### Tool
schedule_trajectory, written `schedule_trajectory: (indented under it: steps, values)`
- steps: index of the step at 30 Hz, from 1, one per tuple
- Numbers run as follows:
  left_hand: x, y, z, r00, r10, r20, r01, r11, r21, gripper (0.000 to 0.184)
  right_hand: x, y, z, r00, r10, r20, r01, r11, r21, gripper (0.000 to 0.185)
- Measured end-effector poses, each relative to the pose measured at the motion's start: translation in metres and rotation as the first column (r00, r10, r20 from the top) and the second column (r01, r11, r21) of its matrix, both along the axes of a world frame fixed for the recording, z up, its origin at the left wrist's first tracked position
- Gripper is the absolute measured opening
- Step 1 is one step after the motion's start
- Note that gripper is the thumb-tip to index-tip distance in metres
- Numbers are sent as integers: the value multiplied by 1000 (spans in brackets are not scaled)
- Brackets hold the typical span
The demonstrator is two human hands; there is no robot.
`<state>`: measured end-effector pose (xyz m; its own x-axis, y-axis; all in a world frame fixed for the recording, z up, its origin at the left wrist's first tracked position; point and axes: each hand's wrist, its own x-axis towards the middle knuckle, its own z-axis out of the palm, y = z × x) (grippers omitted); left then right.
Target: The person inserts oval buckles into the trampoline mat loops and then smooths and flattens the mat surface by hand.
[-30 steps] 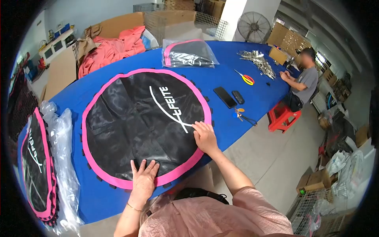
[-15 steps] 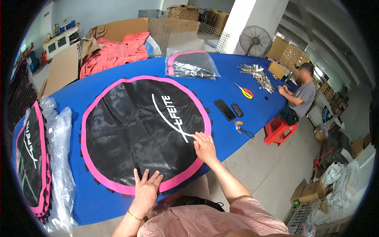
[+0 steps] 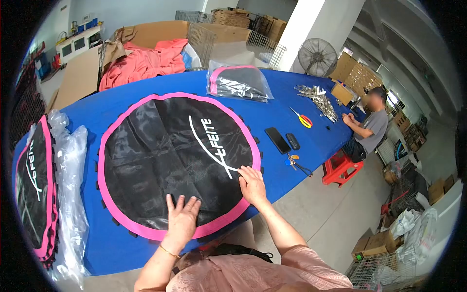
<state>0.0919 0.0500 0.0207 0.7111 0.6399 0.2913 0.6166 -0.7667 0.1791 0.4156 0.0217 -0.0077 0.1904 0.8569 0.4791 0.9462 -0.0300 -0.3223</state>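
Observation:
A round black trampoline mat (image 3: 151,160) with a pink border and white lettering lies spread on the blue table, with small dark tabs around its edge. My left hand (image 3: 182,219) rests on the near part of the mat, palm down and fingers spread. On the right border, beside the end of the white logo, my right hand (image 3: 252,186) lies with its fingers stretched out over the mat. Faint fold creases cross the black fabric.
Clear plastic bags (image 3: 70,194) and another pink-edged mat (image 3: 36,190) lie at left. Beyond are a bagged folded mat (image 3: 239,83), scissors (image 3: 304,119), a phone (image 3: 277,140), keys (image 3: 293,160) and a metal-parts pile (image 3: 318,101). A co-worker (image 3: 372,121) sits at the right end.
My left hand has slid slightly forward on the mat, away from its near border. My right hand stays at the right border. The camera view has shifted a little.

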Motion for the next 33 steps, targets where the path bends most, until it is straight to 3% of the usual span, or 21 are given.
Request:
schedule_trajectory:
  steps: [5, 7, 8, 14, 20, 24, 26, 27, 31, 33]
  values:
    - [-24, -2, 7, 998, 54, -35, -56, 997, -48, 55, -1, 1, 2, 1000, -10, 18, 10, 1000, 14, 32]
    - [-23, -14, 10, 999, -43, -9, 43, 998, -44, 47, -1, 1, 4, 1000, -14, 19, 14, 1000, 11, 32]
    - [-19, -18, 3, 997, -62, -37, 59, 995, -77, 56, -2, 1, 4, 1000, -18, 22, 18, 1000, 9, 32]
    - [-3, -38, 17, 979, -182, -88, 173, 979, -104, 57, 1, 2, 1, 1000, 11, 7, -11, 999, 35, 32]
    - [-35, -40, 18, 998, -52, 44, 57, 990, -130, 53, 1, 2, 0, 1000, 0, 1, 0, 999, 35, 33]
    - [-49, -43, 19, 1000, 5, 1, -4, 992, -128, 46, 2, 2, -3, 1000, -5, 3, 5, 1000, 16, 32]
    - [-48, -45, 19, 1000, 7, 27, -3, 987, -158, 47, 2, 3, -5, 1000, -2, 7, 2, 1000, 29, 33]
    - [-46, -46, 19, 1000, -12, -3, 11, 986, -165, 61, 2, 4, -5, 1000, 0, 13, 0, 999, 40, 33]
    - [-39, -48, 18, 999, -19, -39, 13, 987, -158, 65, 1, 1, -9, 1000, -9, -3, 9, 1000, 15, 36]
    - [-44, -46, 13, 1000, 22, -9, -24, 986, -164, 60, -1, 0, -13, 999, -49, 7, 49, 994, -97, 44]
